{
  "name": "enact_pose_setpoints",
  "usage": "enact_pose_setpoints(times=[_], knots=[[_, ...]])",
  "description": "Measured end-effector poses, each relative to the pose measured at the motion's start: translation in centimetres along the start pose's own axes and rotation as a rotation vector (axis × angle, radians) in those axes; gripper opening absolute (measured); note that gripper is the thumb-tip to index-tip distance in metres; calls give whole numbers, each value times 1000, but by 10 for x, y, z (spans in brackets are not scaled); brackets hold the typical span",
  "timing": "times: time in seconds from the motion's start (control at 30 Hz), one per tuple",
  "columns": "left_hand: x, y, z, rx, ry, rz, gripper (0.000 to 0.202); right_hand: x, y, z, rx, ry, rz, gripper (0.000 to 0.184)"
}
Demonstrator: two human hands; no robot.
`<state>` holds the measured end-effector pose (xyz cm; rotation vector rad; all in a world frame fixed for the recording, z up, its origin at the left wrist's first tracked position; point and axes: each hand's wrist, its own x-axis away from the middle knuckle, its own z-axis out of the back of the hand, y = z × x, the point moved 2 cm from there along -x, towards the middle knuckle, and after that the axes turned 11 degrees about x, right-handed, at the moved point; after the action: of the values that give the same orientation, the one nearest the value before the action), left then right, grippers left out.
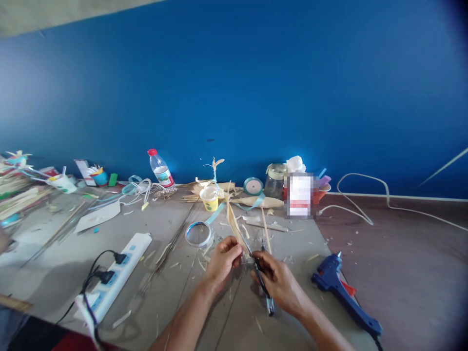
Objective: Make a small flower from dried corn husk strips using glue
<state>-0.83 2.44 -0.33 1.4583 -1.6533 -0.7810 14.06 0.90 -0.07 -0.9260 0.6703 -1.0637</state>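
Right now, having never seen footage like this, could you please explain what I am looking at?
There is no machine: a camera worn on a person's head looks forward and down at their two bare hands over a grey table. The left hand pinches a pale dried leaf strip; the right hand grips dark scissors close to it. Nearby lie a blue glue gun, a white power strip, a tape roll, a yellow cup and a water bottle.
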Motion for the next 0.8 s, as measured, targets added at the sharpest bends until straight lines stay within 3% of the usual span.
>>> enact_pose_setpoints(times=[0.37,0.67,0.8], knots=[[-1,10,2,469,131,-22,12,7,-5,1,233,47,58,30],[0,-1,-2,600,94,166,9,7,-5,-4,464,97,207,40],[2,2,-5,561,139,92,9,7,-5,-4,501,137,210,36]])
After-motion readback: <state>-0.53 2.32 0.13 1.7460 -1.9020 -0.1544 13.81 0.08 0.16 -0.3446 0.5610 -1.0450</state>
